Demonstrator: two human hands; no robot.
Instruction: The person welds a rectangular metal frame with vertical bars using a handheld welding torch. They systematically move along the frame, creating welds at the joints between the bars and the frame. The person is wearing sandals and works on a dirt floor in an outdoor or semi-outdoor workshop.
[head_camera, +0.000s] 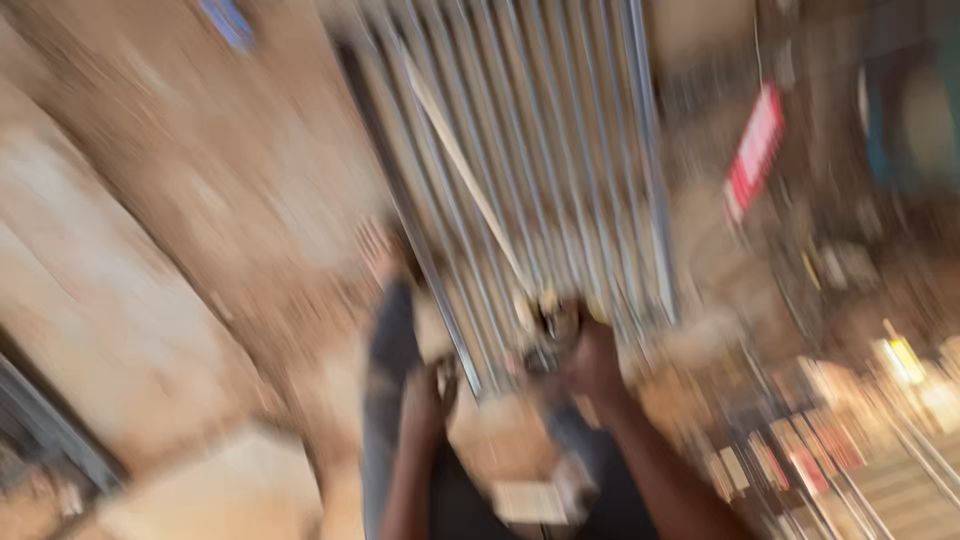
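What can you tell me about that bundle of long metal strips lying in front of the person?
The metal strips look like thin silvery-grey channels, laid side by side in a flat bundle that runs away from the person across a dusty brown floor. A pale slat lies slantwise on top. The near ends sit by the right hand, which seems to touch them; the left hand is close beside. Heavy blur hides finer detail.

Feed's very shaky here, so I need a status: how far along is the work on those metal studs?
Done: a bundle of metal studs lies side by side on the floor, with a thin pale strip slanting across them. In hand: the right hand is at the near stud ends, apparently gripping a small dark thing; the left hand is beside them. Left: motion blur hides any cuts or marks, so it can't be judged.
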